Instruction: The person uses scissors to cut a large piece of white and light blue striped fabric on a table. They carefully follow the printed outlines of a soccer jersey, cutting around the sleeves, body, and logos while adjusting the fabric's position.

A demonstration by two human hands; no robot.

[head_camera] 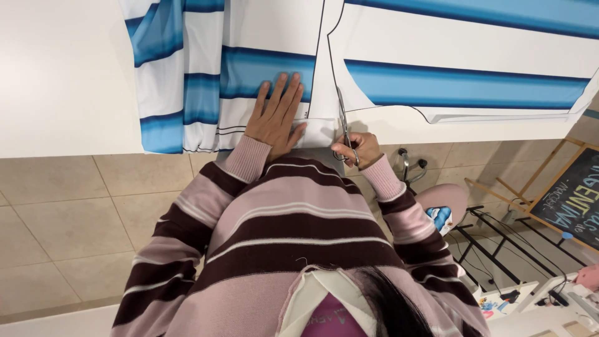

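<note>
— On the white cutting table (62, 81), what lies under the hands?

— A blue-and-white striped fabric (206, 87), flat, its lower edge at the table's near edge. The left hand (274, 115) is spread palm-down on it, fingers together and pointing away. Just beside it, the right hand (357, 150) grips a pair of scissors (344, 128), fingers through the handles, blades lying along a black printed outline on the cloth.

— Are the blades parted?

— Too thin to tell from here.

— Any containers?

— None that I can make out; small things at the lower right are too blurred to name.

— What is cut off?

— The fabric runs past the top and right edges.

— And the room?

— Beige floor tiles (68, 218), a dark chalkboard (574, 200) in a wooden frame at the right, black metal stands (493, 243) beside it
</note>
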